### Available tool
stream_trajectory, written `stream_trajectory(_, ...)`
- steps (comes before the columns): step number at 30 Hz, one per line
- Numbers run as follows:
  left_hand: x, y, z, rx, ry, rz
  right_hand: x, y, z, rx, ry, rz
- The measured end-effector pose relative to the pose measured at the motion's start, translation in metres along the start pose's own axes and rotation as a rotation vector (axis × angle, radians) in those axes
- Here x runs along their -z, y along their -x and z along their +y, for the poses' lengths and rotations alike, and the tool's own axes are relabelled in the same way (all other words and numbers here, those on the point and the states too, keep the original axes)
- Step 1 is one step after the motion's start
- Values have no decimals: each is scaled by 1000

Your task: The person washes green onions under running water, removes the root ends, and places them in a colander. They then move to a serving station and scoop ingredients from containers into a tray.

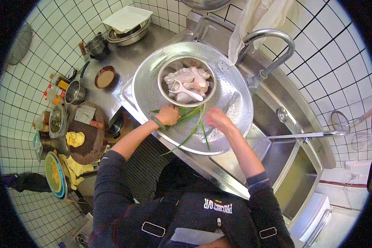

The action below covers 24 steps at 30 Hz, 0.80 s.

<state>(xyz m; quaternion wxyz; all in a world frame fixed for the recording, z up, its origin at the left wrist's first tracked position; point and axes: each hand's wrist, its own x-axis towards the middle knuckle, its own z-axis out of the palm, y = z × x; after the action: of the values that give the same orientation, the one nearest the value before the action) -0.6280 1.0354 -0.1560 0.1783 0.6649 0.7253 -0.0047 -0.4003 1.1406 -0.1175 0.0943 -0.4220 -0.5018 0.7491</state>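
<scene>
Before me a wide perforated metal colander (145, 77) rests over the sink edge. Inside it, toward the back, stands a steel bowl (215, 83) of raw poultry pieces (189, 77), with a white peeler (186, 91) lying on top. Green onions (190, 116) spread across the colander just in front of the bowl. My left hand (169, 115), with a bracelet at its wrist, is on the onions at their left part, fingers curled and partly hidden. My right hand (217, 119) is just right of the onions' pale ends; whether its fingers hold anything is unclear.
A faucet (279, 59) arches over the sink (266, 108) at right. Leftward, a round chopping board (86, 142) bears a cleaver (85, 114) and a yellow cloth (75, 139). A saucepan (75, 92), a brown bowl (96, 79) and bottles stand on the counter.
</scene>
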Motion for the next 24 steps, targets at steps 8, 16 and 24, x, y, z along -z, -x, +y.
stream_trajectory(8,-19,-6,58,14,629,-243,-39,-71,40,-227,-391,134)
stream_trajectory(16,27,29,93,-88,947,-172,-11,-23,32,-121,126,213)
stream_trajectory(24,-12,-42,73,82,160,-47,5,7,-3,-129,142,233)
